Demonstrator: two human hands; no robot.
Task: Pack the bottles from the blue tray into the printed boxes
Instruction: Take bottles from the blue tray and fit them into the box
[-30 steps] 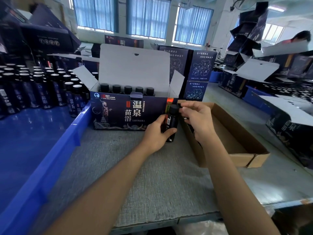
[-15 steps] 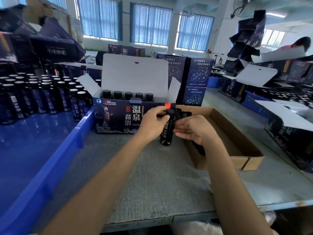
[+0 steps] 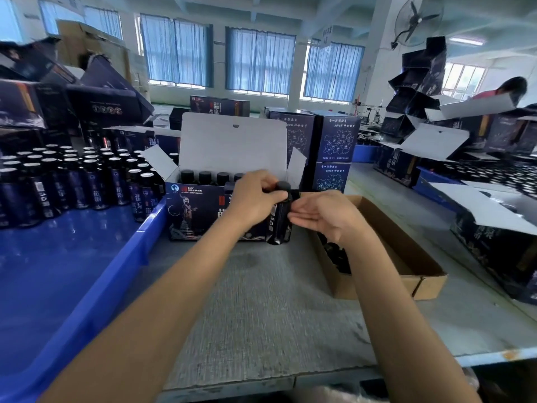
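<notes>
Left hand (image 3: pixel 252 199) gripping bottle (image 3: pixel 280 228), right hand (image 3: pixel 322 219) beside, box (image 3: pixel 191 210) edge behind

Grey mat (image 3: pixel 261 301) lane between blue tray (image 3: pixel 116 274) and cardboard box (image 3: pixel 386 283)

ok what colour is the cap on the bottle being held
Black cap on the bottle in the left hand, clearest in the head view.

Glossy blue plastic tray (image 3: pixel 87 286), matt grey felt-like table cover (image 3: pixel 261 301), plain brown cardboard carton (image 3: pixel 406 257)
</notes>
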